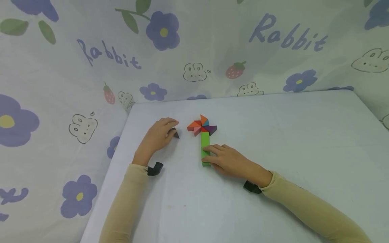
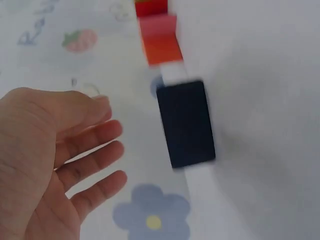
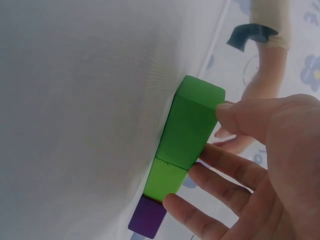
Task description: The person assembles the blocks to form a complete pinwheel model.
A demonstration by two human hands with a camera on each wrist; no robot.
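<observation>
Several coloured wedge blocks (image 1: 194,126) form a pinwheel shape on the white table, among them a purple wedge (image 1: 211,129). Below it runs a column of two green blocks laid end to end: a light green one (image 1: 205,138) nearer the pinwheel and a darker green one (image 3: 187,130). My right hand (image 1: 229,161) rests its fingertips and thumb on the green blocks, fingers loosely extended. To the left of the pinwheel, a black wedge block (image 2: 186,124) stands on the table beside my left hand (image 1: 158,135). The left fingers are relaxed, with a gap to the wedge in the left wrist view.
A patterned cloth (image 1: 212,44) with flowers and rabbits hangs behind and to the left of the table (image 1: 288,135). Each wrist carries a black camera mount (image 1: 155,169) just past the sleeve cuff.
</observation>
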